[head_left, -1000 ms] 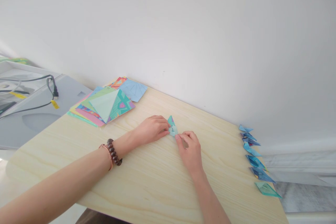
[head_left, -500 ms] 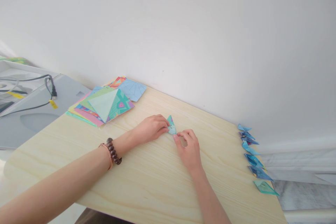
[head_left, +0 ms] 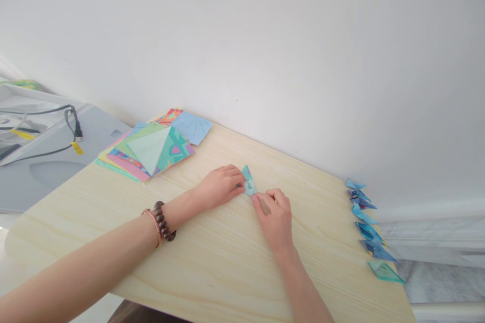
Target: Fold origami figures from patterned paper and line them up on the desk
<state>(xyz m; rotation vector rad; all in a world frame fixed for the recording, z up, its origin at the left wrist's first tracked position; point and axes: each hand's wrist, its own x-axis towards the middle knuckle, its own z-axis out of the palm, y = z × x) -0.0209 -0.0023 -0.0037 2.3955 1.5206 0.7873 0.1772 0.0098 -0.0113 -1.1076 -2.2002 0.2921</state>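
Observation:
A small folded piece of teal origami paper [head_left: 249, 182] lies low over the middle of the wooden table, held between both hands. My left hand [head_left: 223, 185] pinches its left edge, partly covering that side. Thumb and forefinger of my right hand [head_left: 274, 213] are closed on its lower right corner. The paper's pointed tip faces away from me, and its pale side shows in the lower part. A dark beaded bracelet [head_left: 162, 221] and a copper-coloured bangle circle my left wrist.
A stack of colourful origami sheets [head_left: 151, 151] lies at the table's back left. Several folded blue and green paper pieces [head_left: 369, 232] line the right edge. The white wall [head_left: 265, 60] borders the table's back. Black cables [head_left: 74, 123] rest on a grey surface at left.
My right hand has shifted slightly right, its thumb and forefinger still at the paper's lower corner. A little more of the paper shows; my left hand stays almost in place.

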